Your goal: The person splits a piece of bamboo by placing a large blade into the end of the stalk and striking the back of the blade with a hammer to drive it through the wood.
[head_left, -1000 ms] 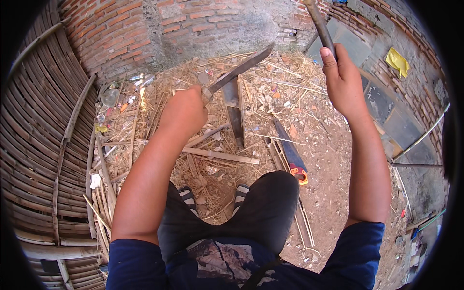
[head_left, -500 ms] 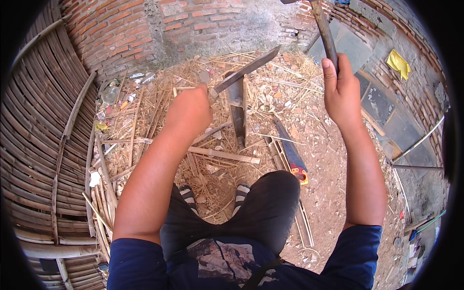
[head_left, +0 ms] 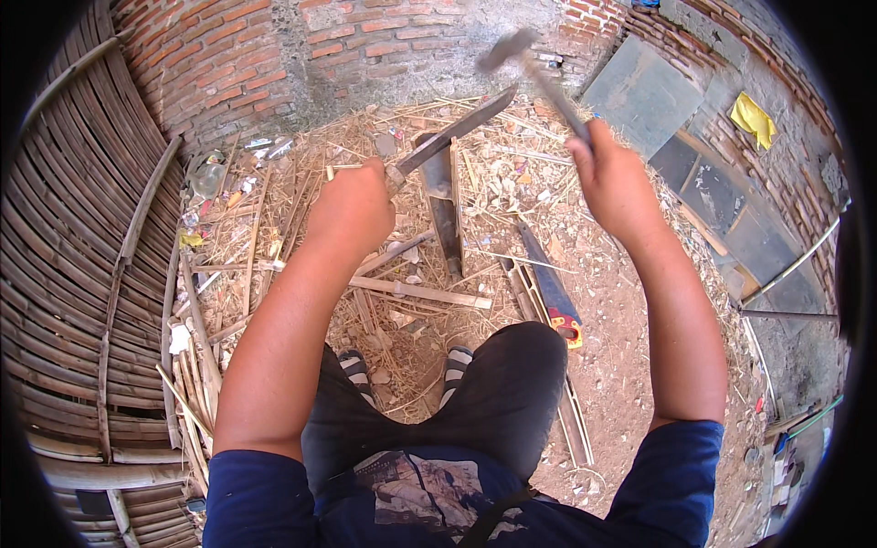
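Observation:
My left hand is closed around the handle of a machete, its long blade slanting up to the right. That blade lies across the top end of a dark split bamboo length, which appears to stand on the ground; whether the edge bites into it I cannot tell. In my right hand is a hammer, gripped by its handle. The hammer's head is slightly blurred, raised above and beyond the machete's tip and apart from it.
A handsaw with a red and yellow handle lies beside split bamboo pieces near my right knee. A bamboo strip rests before my feet. Straw and chips cover the ground. A brick wall stands ahead; a bamboo slat wall rises left.
My right hand has swung the hammer left and down toward the machete. My left hand and the machete have shifted slightly left and down.

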Tool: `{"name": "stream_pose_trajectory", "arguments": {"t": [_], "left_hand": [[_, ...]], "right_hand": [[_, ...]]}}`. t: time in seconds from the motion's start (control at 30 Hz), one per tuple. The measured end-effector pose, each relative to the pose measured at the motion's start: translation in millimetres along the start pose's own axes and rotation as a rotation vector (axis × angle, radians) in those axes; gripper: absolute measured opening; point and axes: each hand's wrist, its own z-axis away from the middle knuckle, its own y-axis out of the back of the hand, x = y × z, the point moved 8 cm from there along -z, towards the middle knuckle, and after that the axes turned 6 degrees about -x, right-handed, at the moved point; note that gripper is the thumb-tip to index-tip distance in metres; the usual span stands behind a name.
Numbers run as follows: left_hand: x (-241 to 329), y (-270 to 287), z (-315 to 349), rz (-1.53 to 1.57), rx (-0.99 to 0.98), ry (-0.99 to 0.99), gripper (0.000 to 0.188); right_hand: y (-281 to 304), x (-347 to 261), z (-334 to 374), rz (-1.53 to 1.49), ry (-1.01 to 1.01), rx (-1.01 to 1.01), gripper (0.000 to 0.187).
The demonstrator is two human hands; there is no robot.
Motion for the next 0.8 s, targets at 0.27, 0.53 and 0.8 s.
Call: {"name": "stream_pose_trajectory", "arguments": {"t": [0.27, 0.53, 0.8], "left_hand": [[-7.8, -2.0, 1.7, -0.012, -0.039, 0.005, 0.030], [0.5, -4.5, 4.7, -0.003, -0.087, 0.008, 0.028], [-12.3, -12.8, -1.2, 0.001, -0.029, 0.012, 0.031]], "right_hand": [[54.7, -21.4, -12.2, -0.013, 0.079, 0.029, 0.040], [-28.7, -5.0, 7.6, 0.133, -0.026, -0.195, 0.032], [44.1, -5.7, 1.8, -0.209, -0.026, 0.244, 0.038]]}}
